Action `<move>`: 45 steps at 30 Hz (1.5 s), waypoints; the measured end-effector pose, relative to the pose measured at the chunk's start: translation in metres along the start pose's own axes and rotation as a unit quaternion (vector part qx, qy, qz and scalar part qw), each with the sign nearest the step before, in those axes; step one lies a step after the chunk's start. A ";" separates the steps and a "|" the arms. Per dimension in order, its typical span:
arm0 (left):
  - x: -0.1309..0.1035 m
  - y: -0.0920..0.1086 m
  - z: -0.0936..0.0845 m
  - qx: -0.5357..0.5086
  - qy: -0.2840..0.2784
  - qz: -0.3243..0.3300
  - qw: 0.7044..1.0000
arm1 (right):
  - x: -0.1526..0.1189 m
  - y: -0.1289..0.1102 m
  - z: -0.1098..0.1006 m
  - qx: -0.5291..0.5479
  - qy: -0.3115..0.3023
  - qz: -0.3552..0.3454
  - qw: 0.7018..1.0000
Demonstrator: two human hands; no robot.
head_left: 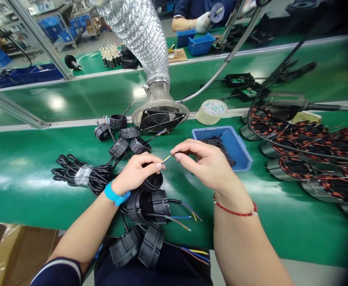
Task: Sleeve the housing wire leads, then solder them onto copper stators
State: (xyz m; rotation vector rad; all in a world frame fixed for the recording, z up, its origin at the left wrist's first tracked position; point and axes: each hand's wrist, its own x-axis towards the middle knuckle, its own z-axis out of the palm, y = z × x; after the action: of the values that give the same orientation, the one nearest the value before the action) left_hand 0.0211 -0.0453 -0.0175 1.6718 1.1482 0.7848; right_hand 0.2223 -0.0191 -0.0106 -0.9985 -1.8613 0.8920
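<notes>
Here, pinched between left thumb and forefinger, thin plastic-coated wires in yellow and blue (167,159), leaving the left hand (141,171) toward the right. At the wires' far end, a tiny dark piece (177,152), nipped by thumb and forefinger of the right hand (208,163). Held up in the air between both hands, above the glossy green bench (191,232).

Probably light, soft and bendy along the coating, with fine ends likely to splay or bend under a careless push. Best to take hold on the coating, close behind the ends, to keep from flopping; for the dark piece, fingertips only, being small and perhaps slippery.

Below and beside the left hand, black ribbed plastic ring caps (161,201), some with loose coloured leads. Farther left, a coiled bundle of black cables (99,180) under clear wrapping. Just beyond the right hand, a light-blue plastic bin (243,150) of thin black pieces (215,142). Ahead, a round black fan grille (162,121).

Covered by right fingertips: the very wire ends. Cannot tell, therefore, about the dark piece: around the wires or merely against them. Also hidden, under the left palm, the wires' origin; no way to trace to any one cap. Cut off by dark at the right edge, rows of copper-wound metal rings (293,169).
</notes>
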 end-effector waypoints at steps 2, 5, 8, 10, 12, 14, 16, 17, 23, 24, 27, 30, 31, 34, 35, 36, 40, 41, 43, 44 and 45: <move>0.000 0.000 0.000 -0.006 0.000 -0.006 1.000 | 0.000 0.000 -0.001 -0.009 -0.012 -0.003 1.000; 0.001 -0.001 0.001 -0.038 0.018 -0.034 0.999 | -0.001 0.000 -0.005 -0.027 -0.050 0.006 0.998; 0.002 -0.002 0.003 -0.069 0.050 -0.057 0.995 | -0.001 0.004 -0.008 -0.023 -0.089 0.060 0.994; 0.002 -0.003 0.003 -0.078 0.058 -0.061 0.993 | -0.001 0.006 -0.007 0.018 -0.095 0.116 0.989; 0.003 -0.003 0.003 -0.081 0.053 -0.064 0.993 | 0.000 0.008 -0.004 0.087 -0.090 0.159 0.979; 0.002 -0.002 0.003 -0.081 0.045 -0.066 0.994 | 0.000 0.010 -0.001 0.145 -0.075 0.179 0.970; 0.002 -0.002 0.003 -0.084 0.041 -0.068 0.993 | 0.000 0.011 0.001 0.165 -0.055 0.180 0.968; 0.002 -0.002 0.003 -0.087 0.039 -0.067 0.993 | 0.000 0.011 0.002 0.162 -0.046 0.176 0.970; 0.003 -0.005 0.004 -0.117 0.055 -0.069 0.989 | -0.001 0.007 0.001 0.074 -0.084 0.112 0.987; 0.004 -0.005 0.004 -0.125 0.059 -0.073 0.988 | -0.002 0.006 0.002 0.061 -0.090 0.102 0.989; 0.004 -0.006 0.005 -0.145 0.066 -0.082 0.984 | -0.001 0.002 0.006 0.031 -0.089 0.073 0.993; 0.005 -0.007 0.005 -0.171 0.078 -0.096 0.978 | 0.000 0.002 0.013 0.020 -0.079 0.057 0.995; 0.005 -0.007 0.005 -0.180 0.084 -0.100 0.975 | 0.000 0.003 0.015 0.032 -0.066 0.052 0.996; 0.006 -0.008 0.005 -0.195 0.094 -0.106 0.970 | 0.003 0.009 0.018 0.095 0.027 0.055 0.994; 0.006 -0.009 0.005 -0.196 0.093 -0.105 0.970 | 0.004 0.011 0.018 0.122 0.063 0.074 0.988; 0.006 -0.009 0.005 -0.196 0.092 -0.103 0.971 | 0.006 0.013 0.018 0.155 0.089 0.104 0.978; 0.006 -0.010 0.005 -0.191 0.083 -0.093 0.974 | 0.009 0.017 0.021 0.296 0.086 0.215 0.927; 0.006 -0.010 0.005 -0.189 0.081 -0.091 0.974 | 0.009 0.016 0.022 0.318 0.076 0.224 0.918; 0.006 -0.010 0.004 -0.184 0.077 -0.088 0.976 | 0.009 0.015 0.024 0.345 0.062 0.231 0.908; 0.005 -0.010 0.004 -0.182 0.075 -0.087 0.977 | 0.008 0.014 0.024 0.351 0.056 0.232 0.906; 0.005 -0.010 0.004 -0.181 0.074 -0.086 0.977 | 0.008 0.013 0.025 0.352 0.050 0.232 0.905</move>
State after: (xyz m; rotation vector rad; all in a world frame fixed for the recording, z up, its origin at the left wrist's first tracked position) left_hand 0.0236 -0.0406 -0.0281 1.2130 1.1549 0.9555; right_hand 0.2016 -0.0111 -0.0293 -0.9896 -1.0605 1.6118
